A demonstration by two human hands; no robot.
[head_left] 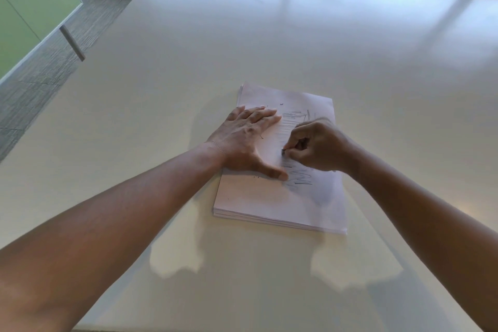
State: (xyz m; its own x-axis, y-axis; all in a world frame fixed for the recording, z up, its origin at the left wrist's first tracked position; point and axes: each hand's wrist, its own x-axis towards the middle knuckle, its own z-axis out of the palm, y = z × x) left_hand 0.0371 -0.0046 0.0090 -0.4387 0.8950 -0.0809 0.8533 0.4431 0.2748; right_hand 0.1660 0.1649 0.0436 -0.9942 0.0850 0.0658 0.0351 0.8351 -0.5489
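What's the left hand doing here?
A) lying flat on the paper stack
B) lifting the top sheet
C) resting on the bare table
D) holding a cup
A: the left hand lies flat, fingers straight, on the paper stack, while the right hand pinches a small dark thing against it.

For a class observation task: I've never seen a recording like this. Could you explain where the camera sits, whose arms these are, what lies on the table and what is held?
There is no machine here: a person wears one wide-angle camera on the head, looking down at their own bare arms. On the white table lies a stack of paper whose top sheet bears grey scribbles. The left hand presses flat on the sheet. The right hand pinches a small dark stub against the paper; it is too small to identify.
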